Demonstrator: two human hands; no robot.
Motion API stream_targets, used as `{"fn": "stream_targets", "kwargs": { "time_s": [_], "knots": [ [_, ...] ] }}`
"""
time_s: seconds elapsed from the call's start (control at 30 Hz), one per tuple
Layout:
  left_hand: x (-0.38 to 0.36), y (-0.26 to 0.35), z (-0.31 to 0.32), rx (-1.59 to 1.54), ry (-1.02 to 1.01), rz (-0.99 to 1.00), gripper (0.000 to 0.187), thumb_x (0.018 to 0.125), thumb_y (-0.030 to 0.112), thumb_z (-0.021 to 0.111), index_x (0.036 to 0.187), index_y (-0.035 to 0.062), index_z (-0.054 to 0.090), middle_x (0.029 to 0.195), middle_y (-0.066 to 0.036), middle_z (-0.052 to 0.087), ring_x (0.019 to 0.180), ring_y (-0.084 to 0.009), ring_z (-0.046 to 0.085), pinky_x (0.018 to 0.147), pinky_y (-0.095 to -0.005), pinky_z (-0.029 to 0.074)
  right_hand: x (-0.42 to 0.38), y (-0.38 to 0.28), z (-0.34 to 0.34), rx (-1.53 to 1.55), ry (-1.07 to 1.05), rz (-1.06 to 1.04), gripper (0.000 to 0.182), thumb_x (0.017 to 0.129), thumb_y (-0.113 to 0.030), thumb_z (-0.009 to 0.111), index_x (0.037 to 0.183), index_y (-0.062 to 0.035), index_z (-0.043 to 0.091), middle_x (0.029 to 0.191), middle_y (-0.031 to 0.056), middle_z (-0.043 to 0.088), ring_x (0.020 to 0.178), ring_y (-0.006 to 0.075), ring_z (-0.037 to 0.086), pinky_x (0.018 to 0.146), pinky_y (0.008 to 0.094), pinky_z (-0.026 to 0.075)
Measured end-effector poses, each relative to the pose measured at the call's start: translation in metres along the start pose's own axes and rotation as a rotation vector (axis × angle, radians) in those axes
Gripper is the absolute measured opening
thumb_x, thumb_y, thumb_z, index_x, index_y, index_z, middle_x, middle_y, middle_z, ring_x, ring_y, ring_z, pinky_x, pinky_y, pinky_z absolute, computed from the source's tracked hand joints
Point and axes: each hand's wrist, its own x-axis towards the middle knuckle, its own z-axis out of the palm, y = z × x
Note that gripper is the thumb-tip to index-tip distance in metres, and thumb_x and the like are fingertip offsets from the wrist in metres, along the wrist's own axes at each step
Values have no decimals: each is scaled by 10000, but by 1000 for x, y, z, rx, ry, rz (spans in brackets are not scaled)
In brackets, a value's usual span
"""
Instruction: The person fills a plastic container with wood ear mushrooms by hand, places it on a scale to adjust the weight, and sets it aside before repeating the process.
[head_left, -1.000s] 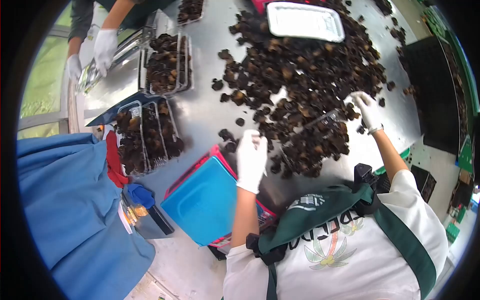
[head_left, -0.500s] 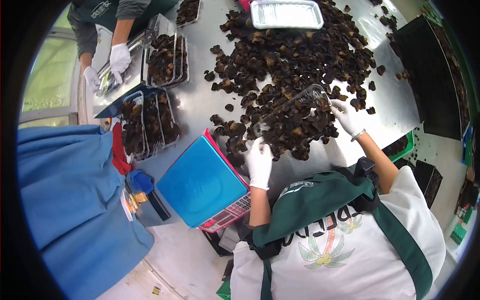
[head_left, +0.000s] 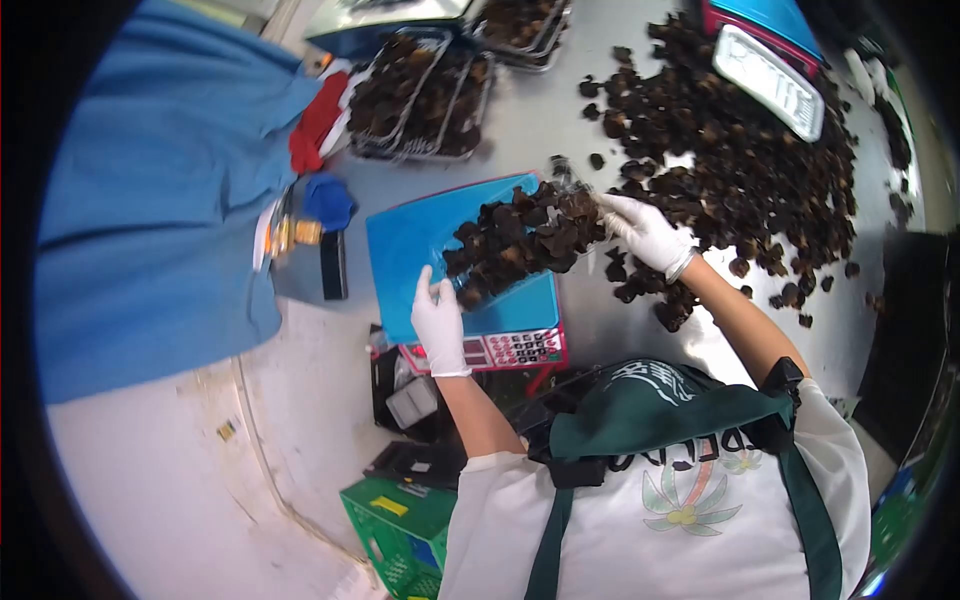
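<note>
A clear plastic tray filled with dark, curled pieces is tilted over the blue plate of a scale. My left hand, in a white glove, has its fingers at the tray's lower left end. At the upper right end, my right hand, also gloved, grips the tray's edge. The scale's red and white keypad faces me. Whether the tray touches the plate cannot be made out.
A large heap of dark pieces spreads over the metal table, with an empty white tray on it. Filled clear trays stand at the upper left. A green crate is below.
The filled tray has moved left from the heap to over the scale, with both hands on it. The view has turned, and the other person's gloved hands at the upper left are out of view.
</note>
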Motion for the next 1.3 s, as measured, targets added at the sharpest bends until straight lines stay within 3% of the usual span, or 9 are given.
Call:
{"fn": "stream_targets", "kwargs": {
  "time_s": [0.1, 0.17, 0.27, 0.37, 0.43, 0.67, 0.77, 1.0, 1.3],
  "knots": [
    [-3, -1, -3, 546, 377, 482, 380, 837, 89, 543, 1198, -21, 504, 998, -168, 599, 869, -267, 576, 780, -362, 455, 25, -13, -38, -338, 41, -163, 279, 885, -158, 547, 1117, -7, 576, 1083, 124, 615, 990, 211, 589, 873, 298, 451],
    [-18, 38, 3, 298, 319, 476, 331, 816, 87, 549, 1135, 0, 542, 1094, -186, 566, 1043, -331, 505, 902, -405, 389, 50, 19, -93, -381, 307, -294, 292, 837, -152, 583, 1100, -25, 586, 1056, 152, 617, 946, 243, 605, 852, 305, 457],
    [-40, 66, 28, 172, 144, 649, 279, 801, 49, 571, 1079, 21, 569, 1029, -136, 611, 977, -281, 575, 869, -346, 440, 56, 48, -186, -1220, 693, -336, 384, 841, -201, 570, 1172, -12, 528, 1120, 178, 575, 1053, 323, 535, 954, 398, 375],
    [-57, 76, 67, 59, -169, 732, 246, 793, 70, 569, 1037, 44, 577, 954, -132, 618, 887, -301, 588, 809, -379, 460, 35, 98, -244, -1506, 735, -193, 391, 863, -260, 543, 1174, -24, 526, 1073, 172, 586, 1023, 332, 537, 927, 407, 390],
    [-67, 85, 85, 170, -327, 768, 247, 806, 111, 550, 1047, 57, 571, 918, -126, 614, 847, -300, 580, 762, -398, 461, 23, 143, -287, -1120, 397, -39, 322, 889, -254, 506, 1103, -21, 564, 1018, 160, 592, 986, 326, 548, 867, 391, 424],
    [-74, 89, 105, 142, -267, 766, 257, 804, 129, 545, 1047, 53, 580, 991, -133, 609, 927, -306, 560, 800, -400, 453, 25, 99, -293, -1348, 738, -414, 277, 902, -217, 498, 1129, -69, 554, 1114, 167, 556, 989, 354, 547, 828, 402, 432],
    [-68, 84, 96, 156, -240, 729, 264, 788, 100, 562, 1046, 47, 590, 985, -124, 608, 932, -302, 560, 813, -382, 455, 28, 129, -323, -1222, 559, 6, 305, 905, -239, 495, 1159, -76, 538, 1118, 175, 559, 989, 362, 550, 836, 405, 427],
    [-91, 92, 97, 4, -200, 973, 251, 748, 70, 609, 998, 66, 625, 905, -87, 617, 853, -280, 581, 766, -374, 467, 33, 145, -375, -1056, 466, 83, 303, 878, -275, 537, 1029, -29, 625, 978, 153, 637, 931, 291, 600, 810, 342, 439],
    [-127, 81, 129, -132, -610, 949, 168, 780, 106, 606, 942, 70, 632, 821, -83, 603, 761, -274, 571, 671, -370, 455, 44, 127, -381, -1251, 604, -70, 259, 894, -242, 513, 996, -18, 592, 941, 138, 625, 886, 316, 588, 767, 362, 447]
  ]
}}
